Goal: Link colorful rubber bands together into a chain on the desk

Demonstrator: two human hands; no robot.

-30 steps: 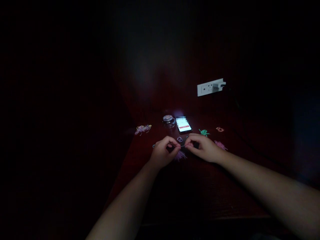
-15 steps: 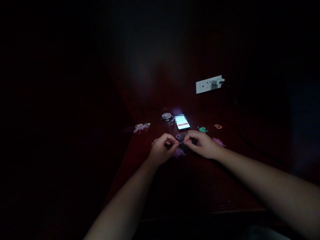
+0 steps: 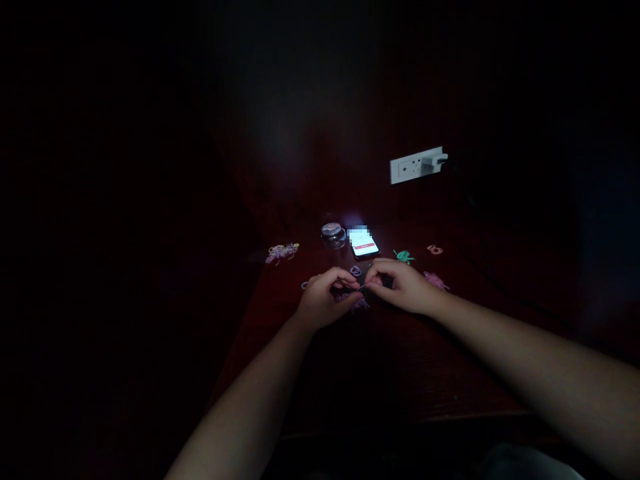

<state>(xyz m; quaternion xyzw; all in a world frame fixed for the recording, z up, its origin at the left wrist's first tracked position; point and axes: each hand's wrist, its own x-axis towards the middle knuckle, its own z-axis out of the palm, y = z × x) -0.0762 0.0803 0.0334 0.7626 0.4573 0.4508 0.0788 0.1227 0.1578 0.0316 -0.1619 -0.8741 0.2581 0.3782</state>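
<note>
At the far left of the bench [image 3: 390, 363] we see a mixed heap of bands [image 3: 281, 253], set away from the single-coloured groups, probably so the colours stay apart. Our left hand [image 3: 325, 299] comes next, its thumb and fingers slightly parted beside a thin purple band [image 3: 362, 287]; we cannot tell whether they grip it. Behind stands a lidded clear jar [image 3: 333, 237], out of our way. The thin purple band spans the small gap between our hands, above a purple heap [image 3: 359, 305] and near a purple coil [image 3: 355, 271]. The lit phone [image 3: 365, 247] lies just beyond, where its glow may help us in this dark. Our right hand [image 3: 397, 287] pinches the band between thumb and fingers, presumably to steady it. Farther right, green bands [image 3: 403, 256], orange loops [image 3: 435, 249] and a pink heap [image 3: 437, 281] lie apart, likely grouped by colour.
</note>
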